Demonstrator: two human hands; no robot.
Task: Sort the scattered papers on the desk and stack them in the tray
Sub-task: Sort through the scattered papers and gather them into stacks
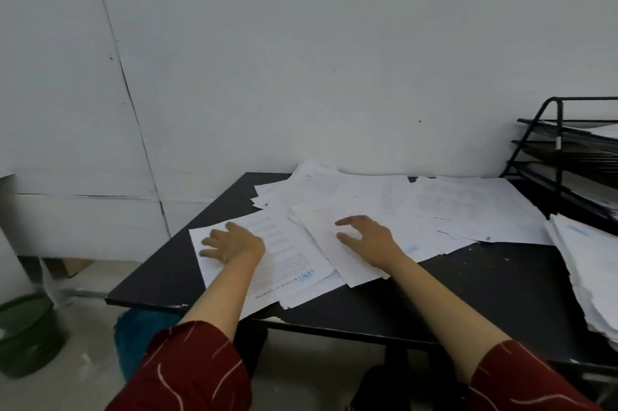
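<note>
Scattered white papers [418,206] cover the back half of a black desk [468,290]. My left hand [234,243] lies flat, fingers spread, on a printed sheet with a blue logo [291,260] at the desk's left edge. My right hand [368,235] hovers over or rests on an overlapping sheet [337,253] in the middle, fingers apart and curled, holding nothing. A black tiered wire tray [548,149] stands at the back right, with papers in its top level. A thick stack of papers [588,276] lies at the right edge of the desk in front of the tray.
A white wall runs behind the desk. On the floor to the left sit a green bucket [26,333] and a blue object [140,333] under the desk's corner. The front strip of the desk is bare black surface.
</note>
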